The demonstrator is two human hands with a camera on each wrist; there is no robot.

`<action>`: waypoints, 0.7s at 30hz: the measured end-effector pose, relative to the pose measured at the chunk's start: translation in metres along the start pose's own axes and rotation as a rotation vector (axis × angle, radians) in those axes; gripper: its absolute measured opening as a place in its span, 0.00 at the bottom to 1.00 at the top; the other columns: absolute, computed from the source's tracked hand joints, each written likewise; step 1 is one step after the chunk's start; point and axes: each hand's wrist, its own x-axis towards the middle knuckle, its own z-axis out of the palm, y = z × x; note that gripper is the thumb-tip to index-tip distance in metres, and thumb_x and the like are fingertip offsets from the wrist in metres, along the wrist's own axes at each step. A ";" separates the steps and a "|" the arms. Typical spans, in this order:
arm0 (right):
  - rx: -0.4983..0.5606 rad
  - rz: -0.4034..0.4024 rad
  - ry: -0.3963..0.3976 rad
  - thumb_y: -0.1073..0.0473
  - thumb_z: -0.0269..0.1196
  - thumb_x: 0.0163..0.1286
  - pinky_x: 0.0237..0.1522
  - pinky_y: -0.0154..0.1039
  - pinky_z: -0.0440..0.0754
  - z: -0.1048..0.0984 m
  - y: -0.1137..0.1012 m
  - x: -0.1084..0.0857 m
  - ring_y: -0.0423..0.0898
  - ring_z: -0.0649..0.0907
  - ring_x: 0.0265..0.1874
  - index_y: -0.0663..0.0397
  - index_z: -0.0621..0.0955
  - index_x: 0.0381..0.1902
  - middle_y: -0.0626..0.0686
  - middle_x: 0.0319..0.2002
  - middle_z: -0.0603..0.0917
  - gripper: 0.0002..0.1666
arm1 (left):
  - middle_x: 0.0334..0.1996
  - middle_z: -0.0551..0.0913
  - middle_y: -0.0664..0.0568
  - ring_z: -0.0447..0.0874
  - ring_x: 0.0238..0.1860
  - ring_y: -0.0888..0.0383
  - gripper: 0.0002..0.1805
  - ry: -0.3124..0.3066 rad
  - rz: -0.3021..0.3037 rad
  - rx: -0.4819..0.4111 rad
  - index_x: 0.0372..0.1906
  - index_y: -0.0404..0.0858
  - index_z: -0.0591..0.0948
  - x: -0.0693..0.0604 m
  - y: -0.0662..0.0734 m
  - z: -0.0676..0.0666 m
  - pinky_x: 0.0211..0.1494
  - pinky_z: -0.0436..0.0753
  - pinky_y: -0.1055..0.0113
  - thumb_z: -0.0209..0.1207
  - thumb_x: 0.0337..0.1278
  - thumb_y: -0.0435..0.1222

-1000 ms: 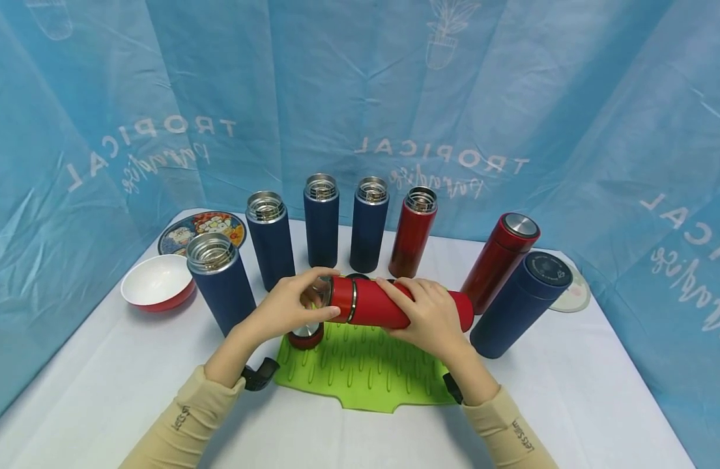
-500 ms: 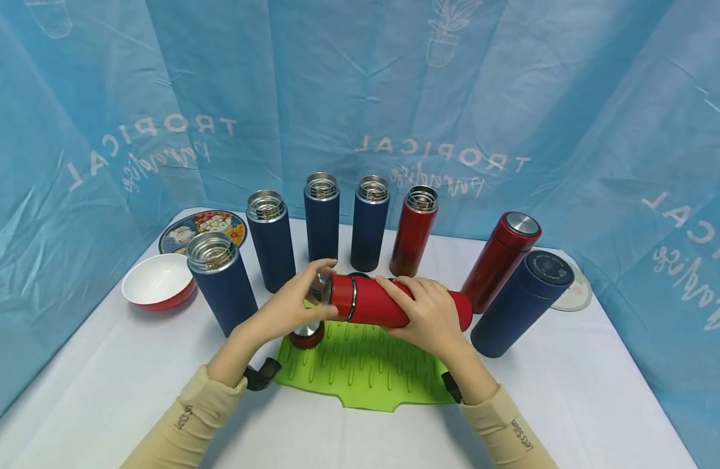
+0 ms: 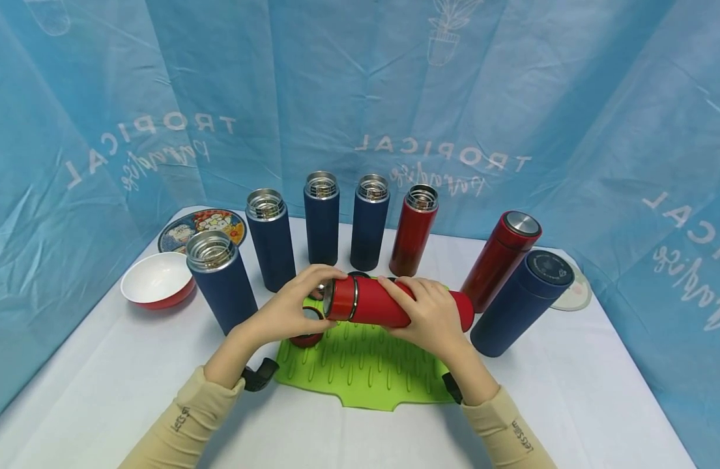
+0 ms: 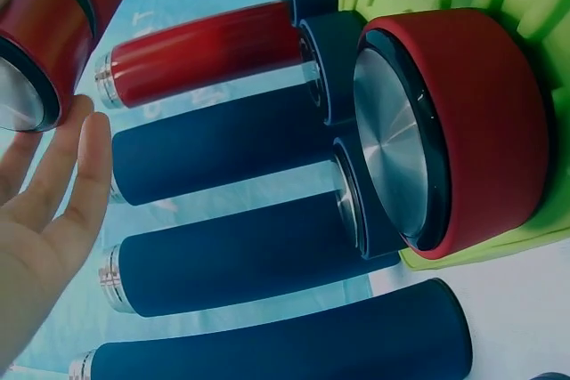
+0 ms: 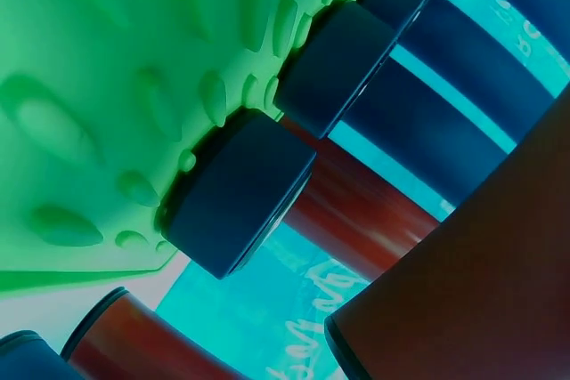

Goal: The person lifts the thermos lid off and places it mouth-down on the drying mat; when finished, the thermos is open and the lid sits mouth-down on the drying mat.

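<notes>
A red thermos lies sideways in the air above a green ribbed mat. My right hand grips its body from the right. My left hand holds the red screw lid at the left end, thumb on one side and fingers on the other. Part of that lid with its silver top shows in the left wrist view, fingertips against its rim. Beneath, a loose red lid sits on the mat. Dark blue lids stand along the mat's far edge, mostly hidden in the head view.
Several open blue thermoses and an open red thermos stand in an arc behind. On the right are a lidded red thermos and a lidded blue thermos. A bowl and a patterned plate lie left.
My left fingers loosened and shifted round the lid, and now bear on it again. The thermos and my right hand have stayed nearly still.
</notes>
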 end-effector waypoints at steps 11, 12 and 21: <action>0.001 -0.021 0.033 0.43 0.77 0.34 0.44 0.49 0.79 -0.003 -0.001 0.002 0.53 0.81 0.41 0.42 0.74 0.59 0.56 0.44 0.81 0.49 | 0.40 0.79 0.52 0.78 0.38 0.57 0.34 0.016 -0.182 0.083 0.63 0.45 0.66 0.002 0.008 -0.002 0.42 0.80 0.58 0.63 0.51 0.48; -0.002 -0.023 0.033 0.43 0.77 0.34 0.44 0.49 0.79 -0.003 -0.001 0.002 0.53 0.81 0.41 0.42 0.74 0.59 0.56 0.44 0.81 0.49 | 0.38 0.79 0.53 0.78 0.37 0.58 0.33 0.018 -0.189 0.096 0.63 0.45 0.66 0.002 0.008 -0.002 0.40 0.80 0.59 0.62 0.52 0.48; -0.021 -0.046 0.041 0.43 0.77 0.34 0.44 0.49 0.79 -0.002 -0.002 0.003 0.54 0.81 0.40 0.42 0.73 0.59 0.56 0.44 0.81 0.49 | 0.27 0.82 0.53 0.80 0.26 0.60 0.28 -0.020 -0.236 0.059 0.64 0.43 0.65 0.001 0.004 -0.002 0.32 0.78 0.65 0.45 0.66 0.54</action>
